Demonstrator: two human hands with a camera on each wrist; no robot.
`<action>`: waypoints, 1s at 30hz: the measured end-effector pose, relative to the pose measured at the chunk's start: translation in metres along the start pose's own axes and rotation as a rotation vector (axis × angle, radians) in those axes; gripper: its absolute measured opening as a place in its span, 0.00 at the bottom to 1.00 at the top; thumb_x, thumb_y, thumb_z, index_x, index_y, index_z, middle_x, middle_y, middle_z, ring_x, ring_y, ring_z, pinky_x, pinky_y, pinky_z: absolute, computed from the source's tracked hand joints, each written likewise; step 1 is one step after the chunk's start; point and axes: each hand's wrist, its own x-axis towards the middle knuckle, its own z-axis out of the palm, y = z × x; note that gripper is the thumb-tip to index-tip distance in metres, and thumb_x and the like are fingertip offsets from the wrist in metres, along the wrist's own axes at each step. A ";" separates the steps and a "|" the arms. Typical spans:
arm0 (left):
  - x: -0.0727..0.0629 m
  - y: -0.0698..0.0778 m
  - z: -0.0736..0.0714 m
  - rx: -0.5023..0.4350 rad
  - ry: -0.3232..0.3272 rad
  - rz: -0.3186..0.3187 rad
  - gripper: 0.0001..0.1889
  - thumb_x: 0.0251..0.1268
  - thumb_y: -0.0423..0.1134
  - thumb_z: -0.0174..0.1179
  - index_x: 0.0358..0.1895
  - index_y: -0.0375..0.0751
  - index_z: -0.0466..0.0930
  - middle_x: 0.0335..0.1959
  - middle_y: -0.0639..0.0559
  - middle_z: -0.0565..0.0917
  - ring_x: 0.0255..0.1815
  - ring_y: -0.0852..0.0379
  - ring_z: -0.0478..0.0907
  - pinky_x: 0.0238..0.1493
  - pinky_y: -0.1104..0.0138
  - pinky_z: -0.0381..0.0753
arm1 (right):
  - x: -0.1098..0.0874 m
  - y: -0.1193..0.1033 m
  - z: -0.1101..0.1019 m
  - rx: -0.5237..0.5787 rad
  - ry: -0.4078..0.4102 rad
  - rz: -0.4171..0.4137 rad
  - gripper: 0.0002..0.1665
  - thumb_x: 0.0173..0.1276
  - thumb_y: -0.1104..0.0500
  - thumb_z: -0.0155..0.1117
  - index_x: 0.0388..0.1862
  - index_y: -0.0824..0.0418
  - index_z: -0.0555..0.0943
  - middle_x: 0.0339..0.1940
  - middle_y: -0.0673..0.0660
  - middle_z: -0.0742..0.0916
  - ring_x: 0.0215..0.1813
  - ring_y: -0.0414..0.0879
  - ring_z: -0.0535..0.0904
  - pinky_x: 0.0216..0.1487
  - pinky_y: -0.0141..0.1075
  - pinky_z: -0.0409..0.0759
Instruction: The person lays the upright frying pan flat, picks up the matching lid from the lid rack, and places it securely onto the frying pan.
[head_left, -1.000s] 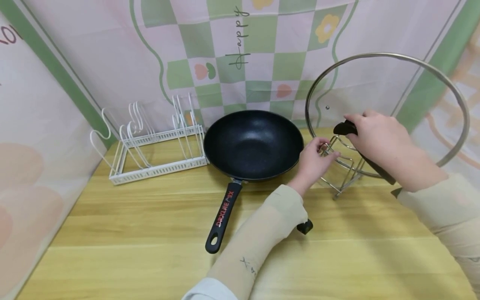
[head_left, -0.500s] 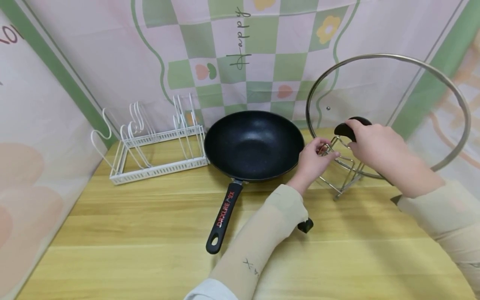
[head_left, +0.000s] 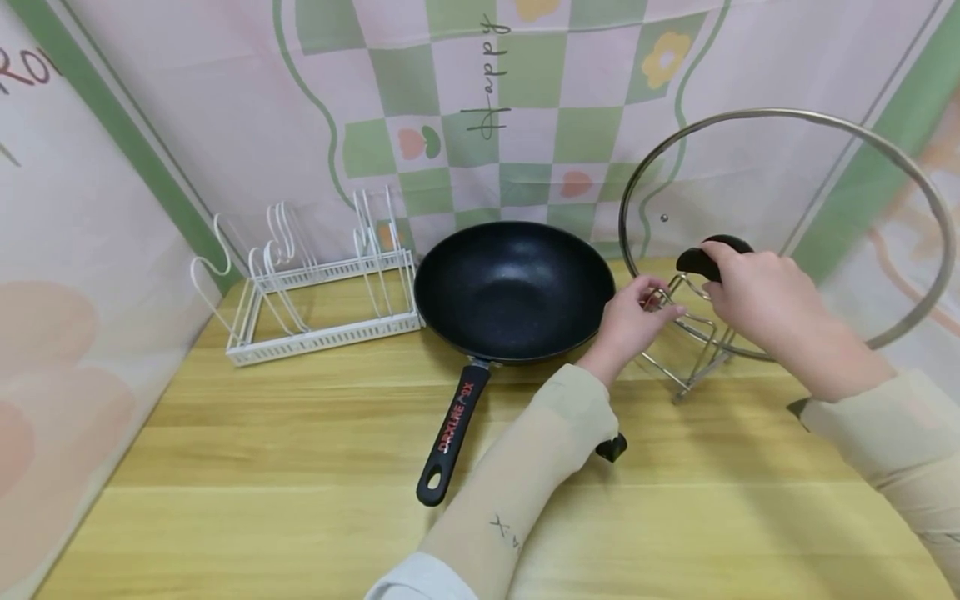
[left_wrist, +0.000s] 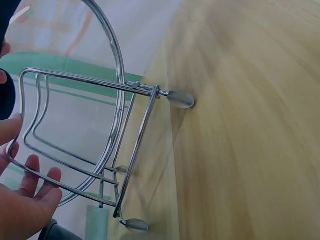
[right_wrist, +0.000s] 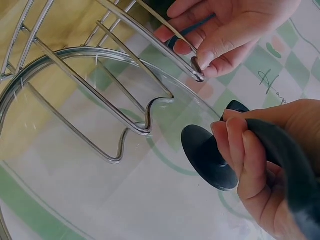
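In the head view, a large glass lid (head_left: 765, 187) with a steel rim stands nearly upright in a wire lid rack (head_left: 703, 367) on the right. My right hand (head_left: 772, 304) grips the lid's black knob (head_left: 696, 264); its fingers curl round the knob in the right wrist view. With fingers and thumb, my left hand (head_left: 630, 321) pinches the rack's upper wire. From the left wrist, the lid's rim (left_wrist: 119, 65) passes between the rack's wires (left_wrist: 75, 77). A black wok (head_left: 513, 287) sits left of my left hand, its handle pointing toward me.
A white rack (head_left: 322, 340) with upright dividers stands at the back left. The wooden table (head_left: 262, 483) meets a patterned cloth wall (head_left: 525, 75) behind. A black strap end (head_left: 611, 448) shows beside my left sleeve.
My right hand has shifted its grip on the knob, turning slightly so more of the knob shows. The lid, rack and left hand stay nearly still; the head view shifts slightly.
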 end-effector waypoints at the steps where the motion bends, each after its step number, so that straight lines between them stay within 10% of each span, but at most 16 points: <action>1: 0.001 0.000 0.001 0.006 0.001 -0.003 0.11 0.64 0.42 0.73 0.45 0.52 0.81 0.46 0.59 0.84 0.45 0.69 0.78 0.39 0.75 0.76 | 0.000 0.000 0.000 -0.001 0.006 -0.002 0.24 0.72 0.67 0.57 0.65 0.71 0.67 0.40 0.83 0.82 0.27 0.75 0.79 0.22 0.61 0.76; 30: 0.005 0.006 -0.003 0.126 -0.024 -0.012 0.11 0.65 0.45 0.73 0.41 0.50 0.79 0.30 0.62 0.76 0.32 0.64 0.73 0.29 0.73 0.72 | -0.003 -0.001 -0.019 -0.024 0.108 -0.045 0.21 0.71 0.67 0.59 0.62 0.69 0.71 0.37 0.81 0.82 0.24 0.75 0.77 0.22 0.64 0.74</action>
